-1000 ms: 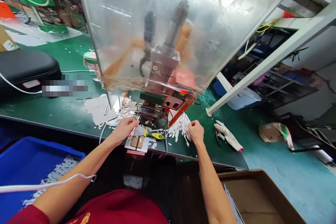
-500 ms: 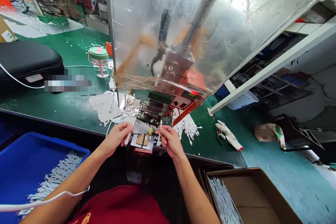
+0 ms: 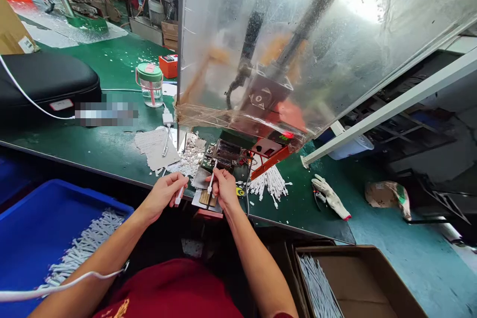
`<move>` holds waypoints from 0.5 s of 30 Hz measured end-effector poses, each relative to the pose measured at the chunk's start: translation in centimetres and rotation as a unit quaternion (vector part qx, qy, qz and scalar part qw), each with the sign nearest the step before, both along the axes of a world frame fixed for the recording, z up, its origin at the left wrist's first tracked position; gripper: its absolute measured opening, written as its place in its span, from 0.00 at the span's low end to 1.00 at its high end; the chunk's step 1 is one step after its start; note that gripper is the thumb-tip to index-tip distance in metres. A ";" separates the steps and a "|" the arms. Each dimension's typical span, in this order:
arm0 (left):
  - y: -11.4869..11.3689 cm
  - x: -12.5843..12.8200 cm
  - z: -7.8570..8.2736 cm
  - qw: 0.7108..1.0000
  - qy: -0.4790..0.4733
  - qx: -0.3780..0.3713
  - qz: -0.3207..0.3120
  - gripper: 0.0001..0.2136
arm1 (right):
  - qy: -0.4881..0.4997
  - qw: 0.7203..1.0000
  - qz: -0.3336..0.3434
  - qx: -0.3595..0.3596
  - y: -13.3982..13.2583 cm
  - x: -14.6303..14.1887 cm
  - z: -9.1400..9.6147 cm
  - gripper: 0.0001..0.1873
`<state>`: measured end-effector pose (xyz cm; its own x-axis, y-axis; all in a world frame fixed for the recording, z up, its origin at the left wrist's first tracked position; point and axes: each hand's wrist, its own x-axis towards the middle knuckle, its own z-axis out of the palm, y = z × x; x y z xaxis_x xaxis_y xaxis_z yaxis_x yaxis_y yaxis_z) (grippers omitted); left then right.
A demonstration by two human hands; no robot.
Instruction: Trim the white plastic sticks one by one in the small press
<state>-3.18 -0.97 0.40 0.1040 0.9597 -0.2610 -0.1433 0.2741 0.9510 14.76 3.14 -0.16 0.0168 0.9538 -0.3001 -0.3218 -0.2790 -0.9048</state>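
Note:
My left hand (image 3: 166, 195) is closed in a pinch on a short white cable piece (image 3: 179, 197) with a blocky end pointing down. To its right, my right hand (image 3: 224, 188) pinches another slim white cable piece (image 3: 211, 184), held nearly upright over a small fixture with a wooden block (image 3: 205, 198). A scraper shows its metal blade (image 3: 201, 177) left of the right hand and its yellow-and-black handle end (image 3: 240, 192) on the other side. Its middle is hidden, so I cannot tell whether that hand also grips it.
A machine (image 3: 261, 94) stands behind a clear plastic guard (image 3: 316, 49). White cable pieces (image 3: 269, 183) lie right of it; scraps (image 3: 192, 154) lie left. A blue bin (image 3: 33, 218) and a cardboard box (image 3: 354, 278) hold more. A glove (image 3: 331, 196) and a lidded jar (image 3: 150, 84) rest on the bench.
My right hand has moved left, closer to my left hand, and its white cable piece has come up over the fixture. The scraper's handle end now shows right of it. The view has shifted slightly.

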 end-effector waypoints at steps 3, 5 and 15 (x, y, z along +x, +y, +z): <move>-0.1 -0.1 -0.1 1.000 0.003 0.000 0.002 0.17 | -0.010 1.000 -0.008 -0.005 0.2 -0.2 -0.2 0.20; -0.1 -0.1 -0.1 1.000 0.004 0.000 0.004 0.17 | -0.011 1.000 -0.015 -0.006 0.3 -0.3 -0.2 0.19; 0.0 0.1 -0.3 1.000 -0.023 -0.015 0.003 0.16 | -0.002 1.000 -0.028 -0.010 0.5 -0.4 -0.1 0.19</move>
<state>-3.06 -1.01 0.13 0.1111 0.9523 -0.2841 -0.1880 0.3009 0.9350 14.40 3.62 -0.29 0.0709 0.9454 -0.3181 -0.3336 -0.2781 -0.9008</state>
